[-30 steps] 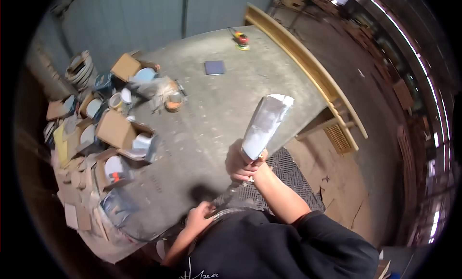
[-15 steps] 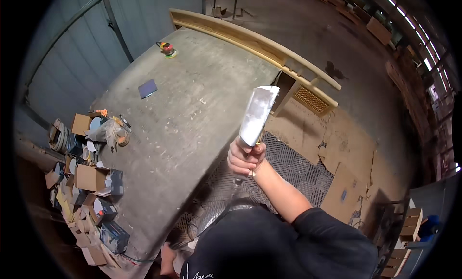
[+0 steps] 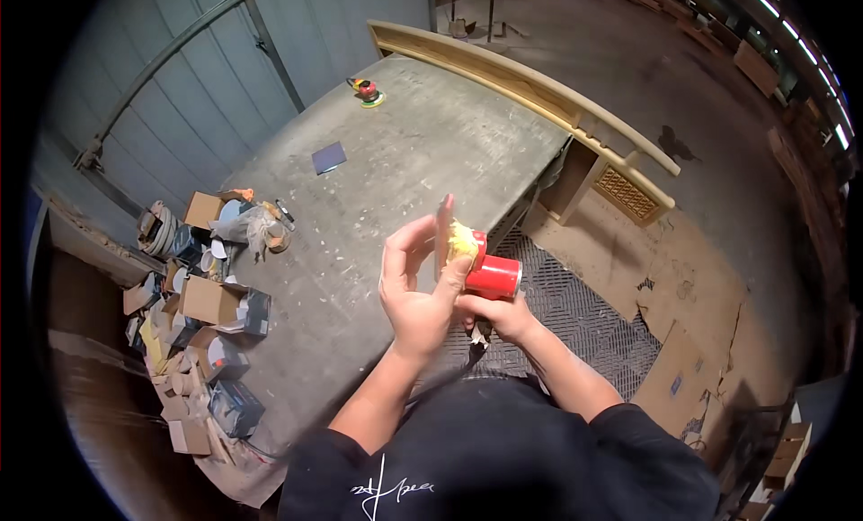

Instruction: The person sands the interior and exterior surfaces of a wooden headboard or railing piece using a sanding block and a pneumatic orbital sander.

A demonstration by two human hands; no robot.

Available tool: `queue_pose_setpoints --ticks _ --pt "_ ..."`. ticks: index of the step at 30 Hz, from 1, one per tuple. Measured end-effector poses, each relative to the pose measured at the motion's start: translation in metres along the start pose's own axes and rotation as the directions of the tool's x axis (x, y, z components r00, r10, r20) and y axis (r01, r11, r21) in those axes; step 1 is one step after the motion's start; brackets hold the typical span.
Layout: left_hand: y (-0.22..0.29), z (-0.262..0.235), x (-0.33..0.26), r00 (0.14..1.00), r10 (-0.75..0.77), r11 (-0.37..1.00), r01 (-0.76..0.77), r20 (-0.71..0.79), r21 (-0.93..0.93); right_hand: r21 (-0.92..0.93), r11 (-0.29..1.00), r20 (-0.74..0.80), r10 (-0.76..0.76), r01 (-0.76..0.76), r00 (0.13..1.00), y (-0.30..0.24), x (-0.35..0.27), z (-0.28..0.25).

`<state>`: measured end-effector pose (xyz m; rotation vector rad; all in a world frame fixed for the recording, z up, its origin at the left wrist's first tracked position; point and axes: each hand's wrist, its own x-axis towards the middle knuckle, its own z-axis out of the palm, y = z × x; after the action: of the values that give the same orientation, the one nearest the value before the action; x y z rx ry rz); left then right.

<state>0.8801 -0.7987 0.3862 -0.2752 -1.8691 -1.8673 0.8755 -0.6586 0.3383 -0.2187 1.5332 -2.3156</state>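
In front of my chest, over the table's near right edge, I hold a red sander [image 3: 493, 276] with a cylindrical body. A crumpled yellow piece [image 3: 462, 241] is on it, beside a thin flat pad [image 3: 444, 226] seen nearly edge-on. My left hand [image 3: 419, 283] is around the pad side, its fingers raised on the left and its thumb against the yellow piece. Under the red body, my right hand [image 3: 500, 316] is closed around the tool's lower part. Its fingers are partly hidden. Something pale and a dark hose-like line [image 3: 475, 352] hang below that hand.
A grey table [image 3: 324, 251] bears another red sander [image 3: 366, 93] and a dark blue flat sheet [image 3: 329, 158]. Open cardboard boxes [image 3: 211, 301] and discs crowd its left side. A long wooden furniture piece [image 3: 503, 71] stands along the far edge. Cardboard and a black mat [image 3: 584, 314] cover the floor.
My left hand has come up from low at the left to the tool. The tool has turned: its broad white face no longer shows, and the red body and yellow piece do.
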Motion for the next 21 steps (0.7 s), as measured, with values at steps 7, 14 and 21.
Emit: queue_pose_setpoints --ticks 7,14,21 --pt "-0.003 -0.035 0.004 0.952 -0.047 0.998 0.060 -0.303 0.034 -0.475 0.831 0.069 -0.291 0.288 0.954 0.029 -0.004 0.026" --pt "-0.030 -0.097 0.002 0.857 -0.383 0.912 0.292 -0.345 -0.288 -0.448 0.873 0.096 -0.165 0.190 0.982 0.061 0.011 0.053" --pt "-0.126 -0.159 0.002 0.711 -0.602 0.763 0.380 -0.362 -0.523 -0.469 0.850 0.268 -0.122 0.240 0.956 0.070 0.022 0.071"
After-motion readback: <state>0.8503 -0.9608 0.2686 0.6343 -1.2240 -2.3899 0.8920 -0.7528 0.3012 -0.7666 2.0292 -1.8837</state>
